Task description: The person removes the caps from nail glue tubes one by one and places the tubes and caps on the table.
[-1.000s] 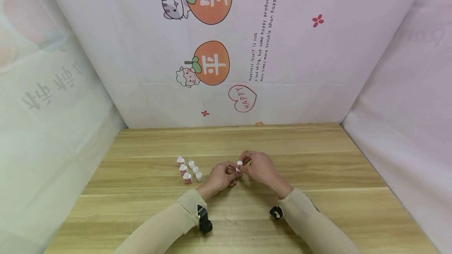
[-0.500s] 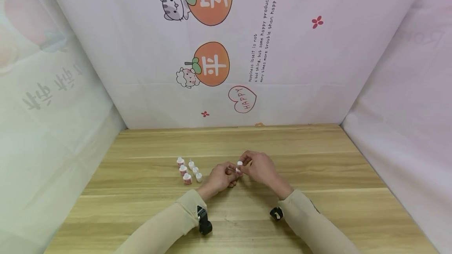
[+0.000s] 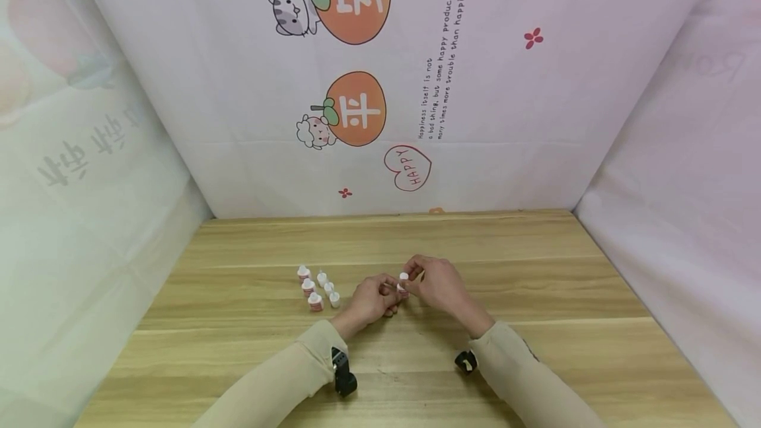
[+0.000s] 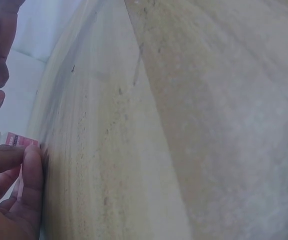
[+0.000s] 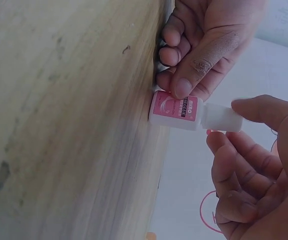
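Note:
A small white nail glue bottle (image 5: 176, 111) with a pink label stands on the table in front of me, seen side-on in the right wrist view. My left hand (image 3: 372, 298) holds its body, thumb and fingers on the label. At the top of the bottle, my right hand (image 3: 438, 284) pinches the white cap (image 5: 221, 118) between thumb and fingertips. Only part of the label (image 4: 21, 140) shows behind the left fingers in the left wrist view. Whether the cap is tight cannot be told.
Left of my hands, three similar bottles (image 3: 316, 302) form a slanted row. Beside them stand three small white pieces (image 3: 335, 300) with thin tips. The wooden table (image 3: 511, 243) meets a white printed cloth (image 3: 499, 170) behind, with cloth at both sides too.
Hardly anything differs. Both hands keep their places on the bottle and its cap, while the head view shifts very slightly.

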Motion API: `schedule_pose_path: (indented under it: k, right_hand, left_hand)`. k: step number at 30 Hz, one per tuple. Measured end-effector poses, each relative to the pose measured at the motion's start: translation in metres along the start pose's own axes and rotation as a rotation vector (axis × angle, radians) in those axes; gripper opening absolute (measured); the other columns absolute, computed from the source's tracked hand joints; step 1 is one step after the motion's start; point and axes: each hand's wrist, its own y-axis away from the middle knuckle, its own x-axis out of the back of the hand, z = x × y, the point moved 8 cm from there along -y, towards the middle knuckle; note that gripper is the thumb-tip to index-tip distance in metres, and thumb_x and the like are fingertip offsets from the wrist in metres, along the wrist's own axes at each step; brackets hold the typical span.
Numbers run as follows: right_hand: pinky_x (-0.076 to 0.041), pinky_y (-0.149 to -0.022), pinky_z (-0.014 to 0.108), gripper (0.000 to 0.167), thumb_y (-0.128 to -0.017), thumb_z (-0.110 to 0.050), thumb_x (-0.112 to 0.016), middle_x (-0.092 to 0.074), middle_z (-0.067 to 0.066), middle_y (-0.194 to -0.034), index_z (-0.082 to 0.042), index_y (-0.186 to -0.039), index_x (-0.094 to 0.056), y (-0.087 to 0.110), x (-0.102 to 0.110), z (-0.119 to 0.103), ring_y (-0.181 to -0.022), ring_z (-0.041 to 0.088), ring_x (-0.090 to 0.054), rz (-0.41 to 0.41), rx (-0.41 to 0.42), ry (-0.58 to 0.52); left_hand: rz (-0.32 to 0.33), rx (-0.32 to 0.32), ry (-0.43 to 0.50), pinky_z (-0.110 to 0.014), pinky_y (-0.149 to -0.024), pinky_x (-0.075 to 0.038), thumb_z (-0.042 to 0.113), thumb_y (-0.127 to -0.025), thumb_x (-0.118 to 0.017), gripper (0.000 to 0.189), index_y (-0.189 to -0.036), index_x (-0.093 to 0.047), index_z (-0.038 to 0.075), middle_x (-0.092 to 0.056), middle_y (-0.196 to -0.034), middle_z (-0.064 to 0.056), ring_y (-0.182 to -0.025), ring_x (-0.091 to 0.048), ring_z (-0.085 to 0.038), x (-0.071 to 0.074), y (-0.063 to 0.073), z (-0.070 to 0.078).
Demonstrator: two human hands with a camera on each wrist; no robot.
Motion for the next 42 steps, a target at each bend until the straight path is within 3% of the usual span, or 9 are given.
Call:
schedule_pose_path:
  k: [42]
  right_hand:
    - [-0.047, -0.063, 0.028, 0.011, -0.087, -0.029, -0.076, -0.071, -0.008, -0.088, -0.023, -0.094, -0.069, 0.0015, 0.0007, -0.0026, -0.066, 0.005, -0.056, 0.005, 0.041, 0.036]
  left_hand:
    - [-0.016, 0.028, -0.006, -0.025, -0.056, -0.056, 0.012, -0.097, -0.064, 0.012, -0.108, -0.066, 0.007, -0.075, -0.088, -0.012, -0.061, -0.063, -0.010, 0.0000, -0.0012, -0.0007]
